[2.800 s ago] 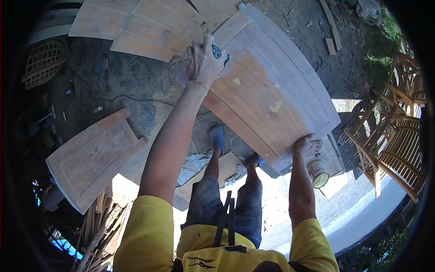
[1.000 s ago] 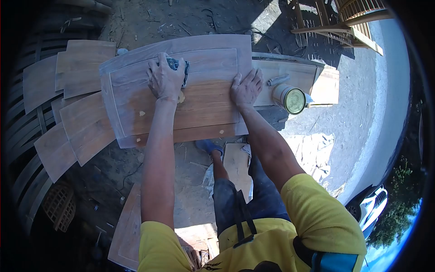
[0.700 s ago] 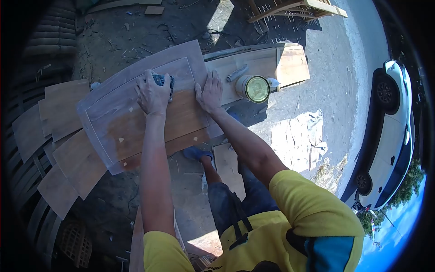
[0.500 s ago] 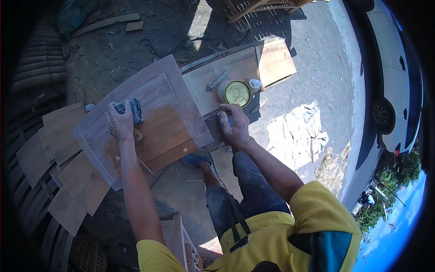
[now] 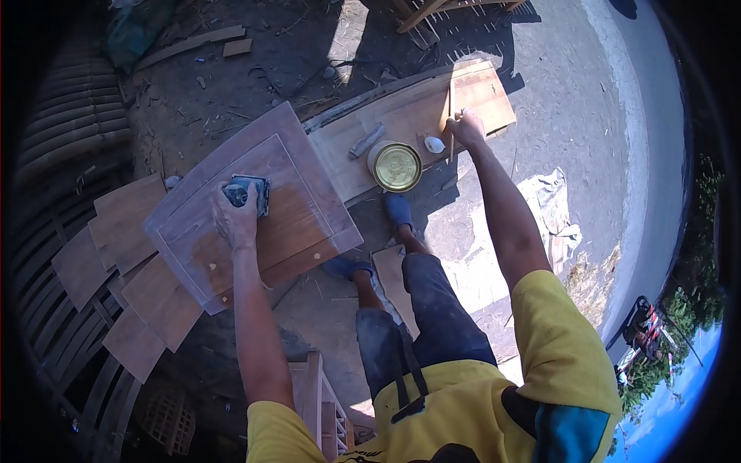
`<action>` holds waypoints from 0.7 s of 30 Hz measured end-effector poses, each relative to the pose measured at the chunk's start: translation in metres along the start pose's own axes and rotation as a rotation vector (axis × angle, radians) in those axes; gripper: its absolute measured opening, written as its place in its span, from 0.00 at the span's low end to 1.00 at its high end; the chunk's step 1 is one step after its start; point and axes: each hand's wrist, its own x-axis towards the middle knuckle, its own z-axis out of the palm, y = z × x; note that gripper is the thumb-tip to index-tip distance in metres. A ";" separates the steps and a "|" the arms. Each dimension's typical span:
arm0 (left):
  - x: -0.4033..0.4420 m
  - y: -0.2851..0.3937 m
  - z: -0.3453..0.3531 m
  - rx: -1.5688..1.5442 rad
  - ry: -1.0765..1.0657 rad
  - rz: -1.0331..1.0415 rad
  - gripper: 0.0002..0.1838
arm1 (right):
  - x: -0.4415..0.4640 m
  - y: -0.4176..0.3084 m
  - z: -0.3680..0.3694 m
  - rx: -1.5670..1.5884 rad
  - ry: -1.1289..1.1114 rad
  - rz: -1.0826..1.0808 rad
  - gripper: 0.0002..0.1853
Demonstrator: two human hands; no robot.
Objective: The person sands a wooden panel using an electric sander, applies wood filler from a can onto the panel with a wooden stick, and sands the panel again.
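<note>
My left hand [image 5: 238,212] is closed around a dark teal block-like tool [image 5: 248,193], which rests on a wooden panel [image 5: 289,224]. The panel's upper and left parts are pale and dusty; its lower middle is browner. My right hand [image 5: 468,129] is stretched out over the far plank, its fingers pinched at a thin wooden stick [image 5: 451,92] lying across it. Below that hand are a small white cup-like thing [image 5: 434,144] and a round can with a gold lid [image 5: 397,167]. A greyish rolled piece [image 5: 368,140] lies left of the can.
Several thin wooden sheets [image 5: 127,208] overlap left of the panel. A pale cloth [image 5: 549,204] lies on the ground at right. Slatted wooden furniture [image 5: 312,393] stands close by my left arm, and my slippered feet [image 5: 397,208] are below the plank. A road runs along the right.
My right hand has moved from beside the can up and right to the wooden stick. My left hand has slid the teal tool slightly right and down in view. The camera has shifted.
</note>
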 end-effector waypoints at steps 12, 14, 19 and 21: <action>-0.002 -0.012 0.001 0.058 -0.078 0.029 0.39 | -0.144 0.007 -0.154 0.844 -0.111 0.102 0.11; -0.004 -0.017 0.000 0.036 -0.063 0.068 0.39 | -0.179 -0.011 -0.165 1.206 -0.194 0.182 0.12; -0.009 -0.018 -0.004 0.092 -0.040 0.165 0.40 | -0.228 -0.031 -0.161 1.235 -0.177 0.185 0.11; -0.011 -0.020 -0.003 0.102 -0.046 0.186 0.40 | -0.233 -0.037 -0.158 1.164 -0.107 0.154 0.13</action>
